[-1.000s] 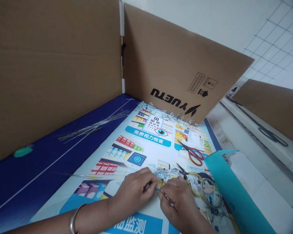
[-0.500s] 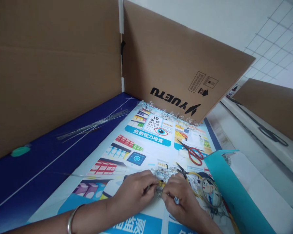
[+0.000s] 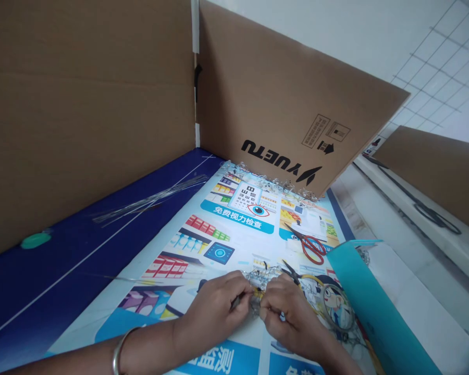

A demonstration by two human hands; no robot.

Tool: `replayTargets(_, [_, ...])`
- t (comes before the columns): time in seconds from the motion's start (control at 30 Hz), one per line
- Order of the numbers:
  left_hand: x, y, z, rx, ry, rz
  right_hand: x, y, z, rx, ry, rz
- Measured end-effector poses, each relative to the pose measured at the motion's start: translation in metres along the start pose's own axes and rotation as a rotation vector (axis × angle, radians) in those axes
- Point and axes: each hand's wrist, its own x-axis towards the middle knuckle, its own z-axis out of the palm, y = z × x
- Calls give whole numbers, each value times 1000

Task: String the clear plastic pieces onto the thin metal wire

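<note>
My left hand point(image 3: 219, 299) is closed, with thumb and index finger pinched on the near end of a small clear, shiny wire piece point(image 3: 261, 276), perhaps beaded. My right hand point(image 3: 291, 315) is pinched on the same piece, its fingertips close to those of the left. Part of the piece hides behind the fingers. Just beyond my right hand lie yellow-handled pliers point(image 3: 291, 272), dark jaws showing. A thin wire point(image 3: 133, 280) stretches leftward from near my left hand.
Red-handled scissors point(image 3: 312, 250) lie farther back. A bundle of straight wires point(image 3: 152, 200) rests at left. Clear wire pieces point(image 3: 273, 182) line the foot of the cardboard panel point(image 3: 297, 104). To the right are a round wire coil point(image 3: 338, 308) and a teal folder point(image 3: 375, 302).
My right hand's fingers have shifted slightly and curled in closer to the left. The hands otherwise stay in place; the objects around them have not moved.
</note>
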Motion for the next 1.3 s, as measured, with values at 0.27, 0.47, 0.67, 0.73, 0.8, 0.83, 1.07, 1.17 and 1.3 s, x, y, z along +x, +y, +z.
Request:
replayTargets(0.27, [0, 4, -8, -60, -22, 117, 0, 1, -1, 82, 50, -27])
replayTargets(0.47, [0, 18, -14, -98, -100, 148, 0, 0, 1, 73, 66, -22])
replayTargets(0.67, [-2, 15, -5, -161, -46, 86, 0, 3, 2, 57, 66, -43])
replayTargets(0.73, [-3, 13, -4, -192, -20, 67, 0, 3, 1, 47, 57, -55])
replayTargets(0.8, [-3, 12, -5, -214, -6, 52, 0, 2, 0, 28, 28, -65])
replayTargets(0.83, [-3, 12, -5, -219, 0, 49, 0, 2, 0, 12, 11, -68])
replayTargets(1.07, [-1, 7, -2, -178, 24, -3, 0, -3, -1, -115, -35, -125])
replayTargets(1.17, [0, 5, 0, -154, 37, -4, 1, -3, -1, -125, -29, -141])
replayTargets(1.3, [2, 2, -1, -121, 33, -11, -2, -3, 1, -203, 4, -154])
